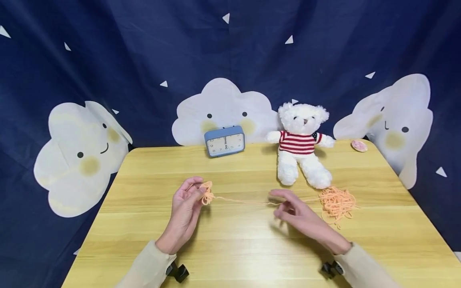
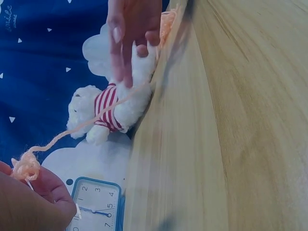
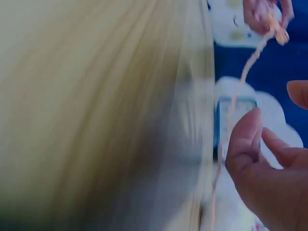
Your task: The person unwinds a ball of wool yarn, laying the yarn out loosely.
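My left hand [image 1: 185, 210] pinches a small looped bundle of peach yarn [image 1: 207, 194] between thumb and fingers, above the left middle of the table. A strand of yarn [image 1: 239, 201] runs from it rightward past my right hand [image 1: 304, 220] to a loose tangled pile of yarn [image 1: 337, 203]. The right hand hovers beside the strand with its fingers loosely extended and spread. In the right wrist view the strand [image 3: 244, 77] passes by the thumb and fingers, which do not close round it. The left wrist view shows the bundle [image 2: 26, 167] held close up.
A wooden table [image 1: 230, 248] carries a blue alarm clock [image 1: 225, 141] at the back and a white teddy bear [image 1: 302, 146] in a striped shirt, just behind the yarn pile. A small pink round object [image 1: 359, 145] lies at the back right corner. A dark blue curtain [image 1: 144, 48] hangs behind.
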Motion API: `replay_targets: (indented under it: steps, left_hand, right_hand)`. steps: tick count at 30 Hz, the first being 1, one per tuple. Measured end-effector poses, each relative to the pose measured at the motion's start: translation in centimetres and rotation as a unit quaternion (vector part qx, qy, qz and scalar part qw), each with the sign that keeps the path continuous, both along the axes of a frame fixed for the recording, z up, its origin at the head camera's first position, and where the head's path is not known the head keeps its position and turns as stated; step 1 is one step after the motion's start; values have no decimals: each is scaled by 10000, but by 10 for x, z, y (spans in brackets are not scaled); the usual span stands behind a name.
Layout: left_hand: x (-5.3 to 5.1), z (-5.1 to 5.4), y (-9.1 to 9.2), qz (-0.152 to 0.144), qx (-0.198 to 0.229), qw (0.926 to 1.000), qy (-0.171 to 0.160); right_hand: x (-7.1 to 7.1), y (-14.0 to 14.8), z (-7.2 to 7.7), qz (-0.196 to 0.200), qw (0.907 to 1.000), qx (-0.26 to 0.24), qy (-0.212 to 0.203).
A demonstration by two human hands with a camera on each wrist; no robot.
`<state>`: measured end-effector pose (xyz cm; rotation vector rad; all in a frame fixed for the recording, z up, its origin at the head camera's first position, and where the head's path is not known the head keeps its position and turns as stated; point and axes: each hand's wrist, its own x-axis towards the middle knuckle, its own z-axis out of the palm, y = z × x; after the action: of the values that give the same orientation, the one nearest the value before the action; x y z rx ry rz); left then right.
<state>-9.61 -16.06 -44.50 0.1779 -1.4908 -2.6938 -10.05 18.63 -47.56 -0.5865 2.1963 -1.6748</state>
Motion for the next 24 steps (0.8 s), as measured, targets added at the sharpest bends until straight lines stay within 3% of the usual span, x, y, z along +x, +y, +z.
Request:
replay_targets:
  steps: [4, 9, 12, 16, 20, 24]
  left_hand:
    - [0, 1, 0, -41, -20, 10000, -8]
    - [1, 1, -1, -50, -27, 10000, -35]
    - [1, 0, -1, -41, -34, 10000, -28]
    - [1, -2, -3, 5, -79, 10000, 33]
    - [1, -3, -3, 17, -94, 9999, 75]
    - [0, -2, -3, 8, -75, 10000, 30]
  right_hand:
    - [-8, -32, -6, 410, 9991, -84, -66]
    - [-12, -53, -5, 652, 9973, -188, -268]
    - [-9, -50, 3, 405, 9986, -201, -256]
    - [-5, -35, 15, -119, 9991, -310, 248]
    - [-1, -16, 25, -613, 9939, -523, 751]
    - [3, 5, 31, -1209, 9874, -478, 900]
